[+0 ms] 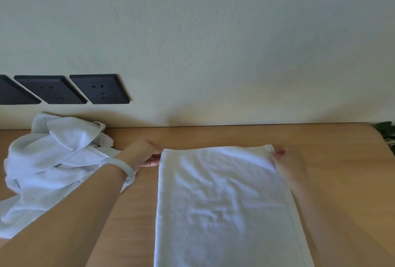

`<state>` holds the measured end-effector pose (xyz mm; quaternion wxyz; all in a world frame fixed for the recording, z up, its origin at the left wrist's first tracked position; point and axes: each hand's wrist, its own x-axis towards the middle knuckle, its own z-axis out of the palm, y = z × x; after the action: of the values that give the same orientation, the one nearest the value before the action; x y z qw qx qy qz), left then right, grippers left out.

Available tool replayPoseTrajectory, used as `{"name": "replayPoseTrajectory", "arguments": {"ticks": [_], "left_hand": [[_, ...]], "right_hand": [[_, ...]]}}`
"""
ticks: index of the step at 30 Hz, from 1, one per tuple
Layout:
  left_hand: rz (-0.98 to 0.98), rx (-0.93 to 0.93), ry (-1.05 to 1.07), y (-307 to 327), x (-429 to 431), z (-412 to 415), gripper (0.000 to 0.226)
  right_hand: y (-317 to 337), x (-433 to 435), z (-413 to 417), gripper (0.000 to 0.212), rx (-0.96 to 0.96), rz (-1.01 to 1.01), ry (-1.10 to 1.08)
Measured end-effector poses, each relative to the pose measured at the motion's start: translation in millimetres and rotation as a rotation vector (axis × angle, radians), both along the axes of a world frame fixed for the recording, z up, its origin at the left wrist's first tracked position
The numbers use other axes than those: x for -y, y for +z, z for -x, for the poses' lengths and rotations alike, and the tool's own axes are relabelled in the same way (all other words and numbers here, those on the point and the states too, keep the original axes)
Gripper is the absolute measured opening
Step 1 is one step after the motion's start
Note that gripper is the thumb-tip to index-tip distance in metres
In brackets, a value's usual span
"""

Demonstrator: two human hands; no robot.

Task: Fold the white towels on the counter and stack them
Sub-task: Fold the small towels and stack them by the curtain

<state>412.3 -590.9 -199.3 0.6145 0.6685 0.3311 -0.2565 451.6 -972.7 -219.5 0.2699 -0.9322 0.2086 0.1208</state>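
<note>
From the head camera, I had one white towel (222, 202) spread flat on the wooden counter (342, 181), running from the centre of the frame down to the bottom edge, with its far short edge lying across the middle. My left hand (147, 153), a pale bangle (119, 167) on its wrist, pinched the far left corner of that towel between thumb and fingers. My right hand (286, 160) sat at the far right corner and touched it, but it was blurred, and I could not tell whether it pinched the cloth or only pressed on it. The two hands were well apart, one at each end of that far edge

At the left of the frame the heap of towels (53, 160) lay crumpled and unfolded against the wall, just behind my left forearm. Above it, at the left edge, three dark sockets (98, 88) were set in the wall, and a bit of green plant (386, 132) showed at the far right

I judged I was on the first towel, squaring its far edge for a fold, with no folded stack anywhere in view. The next move called for a firm grip on both corners, lifting them together and carrying them towards me to meet the near edge, which lay out of frame, keeping the sides lined up so the fold landed even
</note>
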Motion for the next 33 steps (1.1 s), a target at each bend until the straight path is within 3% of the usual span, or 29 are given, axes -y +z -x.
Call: {"name": "replayPoseTrajectory", "arguments": {"ticks": [12, 17, 25, 27, 30, 33], "left_hand": [[-0.11, 0.019, -0.041, -7, -2, 5, 0.007], [-0.317, 0.063, -0.018, -22, -3, 2, 0.013], [-0.453, 0.157, -0.04, -30, -4, 4, 0.009], [-0.56, 0.203, 0.015, -27, 0, 4, 0.006], [-0.771, 0.332, -0.016, -20, 22, 9, 0.014], [-1.04, 0.559, -0.303, -30, 57, 30, 0.034]], "right_hand": [[-15, 1, -13, 0.016, -0.006, -0.067, -0.001], [-17, 11, -19, 0.014, 0.048, -0.184, -0.103], [-24, 2, -30, 0.02, 0.016, -0.206, -0.092], [-28, 0, -33, 0.011, 0.127, -0.095, -0.108], [-27, -22, -16, 0.022, 0.362, 0.204, 0.062], [-30, -77, 19, 0.035, 0.539, 0.192, 0.496]]}}
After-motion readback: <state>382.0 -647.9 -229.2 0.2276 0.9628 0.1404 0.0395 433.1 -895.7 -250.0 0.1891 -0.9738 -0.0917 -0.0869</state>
